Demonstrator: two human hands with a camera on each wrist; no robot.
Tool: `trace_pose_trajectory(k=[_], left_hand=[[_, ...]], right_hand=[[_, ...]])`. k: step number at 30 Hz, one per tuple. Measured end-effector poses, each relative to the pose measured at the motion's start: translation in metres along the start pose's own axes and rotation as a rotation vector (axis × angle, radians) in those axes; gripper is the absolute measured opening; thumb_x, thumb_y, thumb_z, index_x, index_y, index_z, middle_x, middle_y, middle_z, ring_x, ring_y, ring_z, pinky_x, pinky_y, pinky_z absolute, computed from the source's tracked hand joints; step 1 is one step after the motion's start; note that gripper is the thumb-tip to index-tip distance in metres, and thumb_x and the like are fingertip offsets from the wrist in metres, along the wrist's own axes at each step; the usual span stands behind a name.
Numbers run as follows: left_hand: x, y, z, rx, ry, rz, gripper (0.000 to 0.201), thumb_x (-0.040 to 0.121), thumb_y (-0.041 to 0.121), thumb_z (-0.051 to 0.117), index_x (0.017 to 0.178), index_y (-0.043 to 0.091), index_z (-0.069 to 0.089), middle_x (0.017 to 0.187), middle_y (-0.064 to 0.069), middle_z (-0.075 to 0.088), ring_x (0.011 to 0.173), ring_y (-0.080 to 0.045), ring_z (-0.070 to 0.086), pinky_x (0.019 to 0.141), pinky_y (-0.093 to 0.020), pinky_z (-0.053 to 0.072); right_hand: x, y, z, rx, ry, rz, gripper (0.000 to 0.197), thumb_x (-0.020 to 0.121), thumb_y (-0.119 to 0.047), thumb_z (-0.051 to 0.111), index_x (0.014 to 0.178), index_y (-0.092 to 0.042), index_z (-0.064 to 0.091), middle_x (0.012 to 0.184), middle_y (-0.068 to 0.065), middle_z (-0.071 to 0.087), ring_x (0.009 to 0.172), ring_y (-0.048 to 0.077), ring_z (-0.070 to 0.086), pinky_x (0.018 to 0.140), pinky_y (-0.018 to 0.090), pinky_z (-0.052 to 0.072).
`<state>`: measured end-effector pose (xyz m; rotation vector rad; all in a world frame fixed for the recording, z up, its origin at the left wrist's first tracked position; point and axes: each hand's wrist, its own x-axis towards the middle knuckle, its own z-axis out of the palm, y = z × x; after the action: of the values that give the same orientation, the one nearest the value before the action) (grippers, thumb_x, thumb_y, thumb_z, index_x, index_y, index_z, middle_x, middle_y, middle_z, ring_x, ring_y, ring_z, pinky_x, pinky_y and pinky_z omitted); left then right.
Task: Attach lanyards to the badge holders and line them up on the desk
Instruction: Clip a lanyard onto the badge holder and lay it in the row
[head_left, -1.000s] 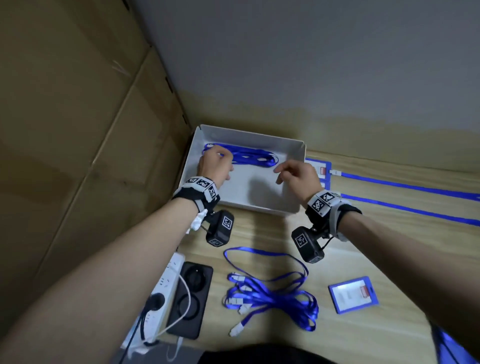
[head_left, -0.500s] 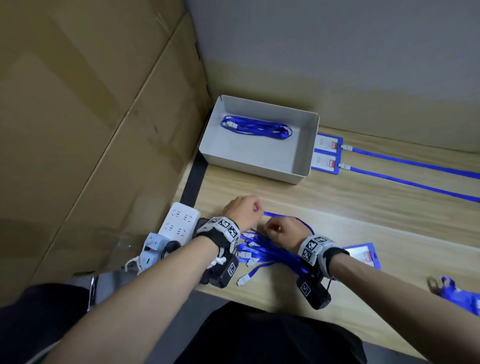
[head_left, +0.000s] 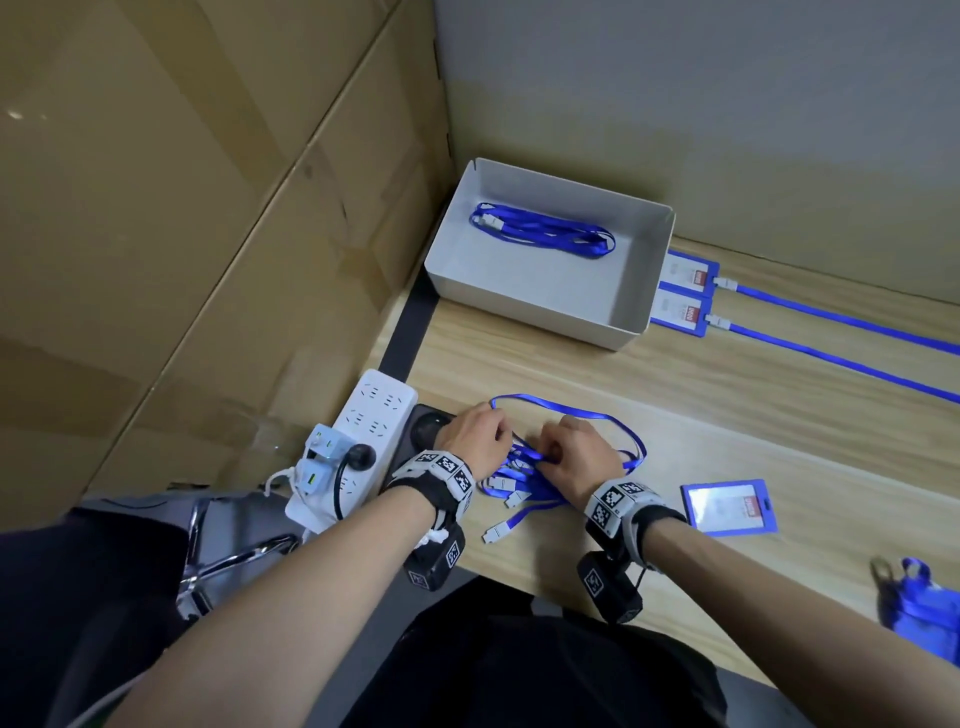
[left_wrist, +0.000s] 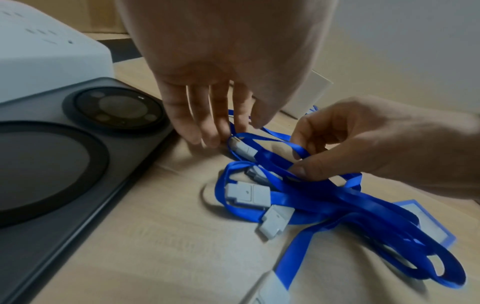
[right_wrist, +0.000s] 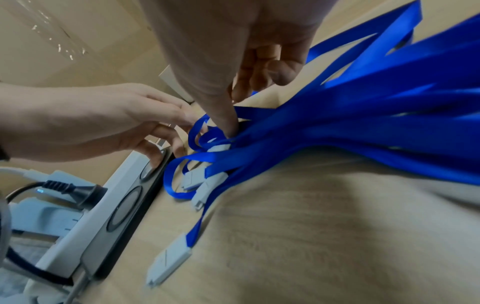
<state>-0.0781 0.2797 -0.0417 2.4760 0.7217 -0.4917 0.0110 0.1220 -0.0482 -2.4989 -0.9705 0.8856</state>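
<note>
**Inspector:** Where did the work stand at this moment?

**Assessor:** Both hands were down on the tangle (head_left: 524, 480) of blue lanyards at the near edge of the desk (head_left: 727, 415). The right hand (head_left: 576, 462) had its fingers curled and pinched on a strap within the pile. The left hand (head_left: 475, 434) lay with fingers extended, tips touching a strap beside a grey clip (left_wrist: 242, 147); it gripped nothing that I could see.

**Inspector:** Why that arrangement?

**Assessor:** In my judgement, to separate one lanyard from the rest: one hand lifting a strap, the other steadying the clip end. The straps crossed one another, so a straight pull would likely have dragged the whole pile.

**Inspector:** And the holders?

**Assessor:** One loose holder (head_left: 730, 506) lay flat just right of the right wrist, no lanyard on it, within easy reach for the next attachment. Two finished holders (head_left: 685, 293) lay side by side at the far right of the box (head_left: 644, 291), their lanyards running parallel to the right, which I took as the start of the line.

**Inspector:** Anything else?

**Assessor:** A further bundle (head_left: 543, 231) sat inside the box. A power strip (head_left: 374, 410) and a dark pad (left_wrist: 52, 156) lay touching the left hand's side of the pile. More blue material showed at the far right edge; I could not tell what.
</note>
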Motion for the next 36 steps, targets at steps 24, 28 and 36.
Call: trace_pose_trajectory(k=[24,28,36], left_hand=[[-0.003,0.034,-0.048,-0.084,0.084,0.024,0.013,0.081,0.032,0.075,0.083,0.027,0.063,0.081,0.011,0.064,0.080,-0.016,0.062,0.063,-0.026,0.040],[0.007,0.055,-0.083,-0.222,0.202,-0.063,0.009,0.081,0.032,0.075,0.085,0.026,0.071,0.081,0.009,0.066,0.081,-0.017,0.062,0.068,-0.027,0.046],[0.015,0.118,-0.098,-0.338,0.265,-0.072,0.010,0.081,0.029,0.077,0.089,0.023,0.078,0.087,0.006,0.074,0.085,-0.016,0.066,0.077,-0.028,0.052]], right_hand=[[-0.009,-0.006,-0.048,0.504,0.035,-0.101,0.050,0.077,-0.051,0.055,0.114,-0.020,0.064,0.108,-0.005,0.065,0.100,0.010,0.056,0.090,0.027,0.043],[0.006,-0.018,-0.090,0.769,0.122,-0.054,0.008,0.083,-0.018,0.059,0.086,-0.010,0.060,0.065,-0.006,0.055,0.056,0.005,0.048,0.058,0.020,0.041],[-0.017,0.027,-0.179,0.547,0.212,-0.012,0.017,0.080,-0.023,0.078,0.095,-0.021,0.071,0.078,0.000,0.070,0.066,0.010,0.062,0.068,0.024,0.051]])
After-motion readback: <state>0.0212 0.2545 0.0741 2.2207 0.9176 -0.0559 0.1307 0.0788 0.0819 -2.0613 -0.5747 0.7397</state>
